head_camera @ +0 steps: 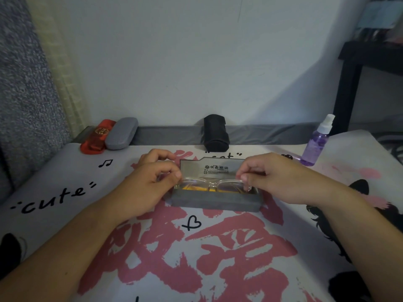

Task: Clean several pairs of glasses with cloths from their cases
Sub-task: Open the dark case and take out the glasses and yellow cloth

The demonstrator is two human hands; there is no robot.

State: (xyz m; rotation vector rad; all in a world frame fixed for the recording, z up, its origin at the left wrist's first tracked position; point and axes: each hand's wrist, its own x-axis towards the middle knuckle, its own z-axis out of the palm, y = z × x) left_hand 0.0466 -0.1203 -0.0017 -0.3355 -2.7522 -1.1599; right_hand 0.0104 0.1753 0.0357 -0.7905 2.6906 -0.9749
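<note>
While our left hand (152, 182) and right hand (272, 179) each pinch one end of the clear plastic-framed glasses (210, 184), they sit just over the open grey box-shaped case (214, 201), a yellow cloth (192, 188) beneath. Wiping looks not yet begun. At eleven o'clock lie a red case (96, 137) and a grey oval case (121, 133), at twelve a black case (216, 132), all closed.

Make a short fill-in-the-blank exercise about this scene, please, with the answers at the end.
1. Both hands, left hand and right hand, hold one pair of clear-framed ____ above the open grey case.
2. The spray bottle at the right holds a ____ liquid.
3. Beside the closed grey case at the back left lies a ____ case.
4. The cloth inside the open case is ____.

Answers: glasses; purple; red; yellow
</note>
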